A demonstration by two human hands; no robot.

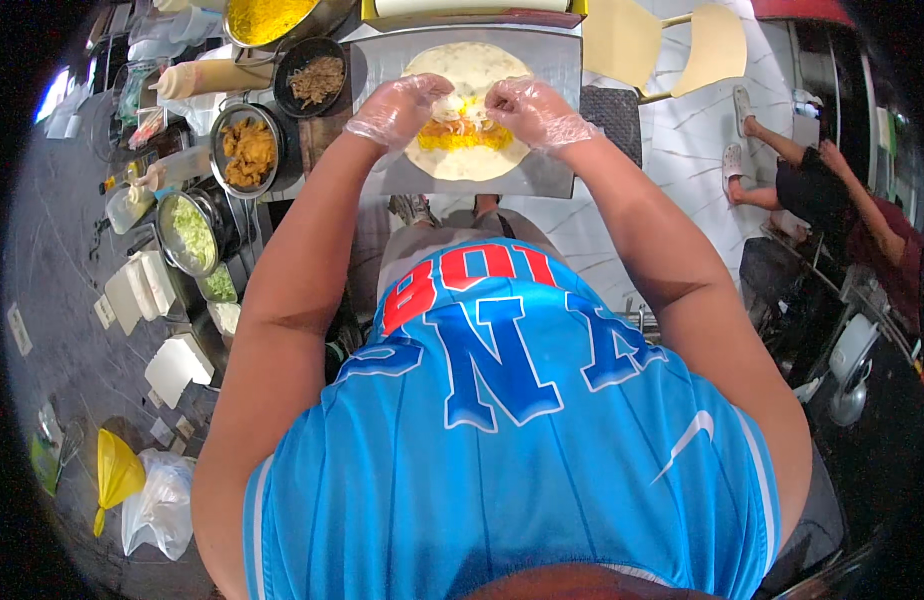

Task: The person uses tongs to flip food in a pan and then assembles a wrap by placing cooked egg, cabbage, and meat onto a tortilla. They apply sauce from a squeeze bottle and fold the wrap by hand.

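A round flatbread (467, 167) lies on a grey board in front of me. Across its middle runs a band of yellow rice (469, 141), with whitish shreds (472, 122) heaped on top. Clear plastic gloves cover both my hands. My left hand (410, 108) is over the left end of the filling, its fingers drawn together. From the right, my right hand (535, 110) comes in with bunched fingertips at the white shreds. Whatever the fingertips of either hand pinch is hidden.
Left of the board stand a black bowl of shredded meat (317, 82), a bowl of fried pieces (248, 153), a bowl of chopped greens (189, 232) and a sauce bottle (214, 78). A pot of yellow rice (269, 18) is behind them. Another person (827, 185) sits at right.
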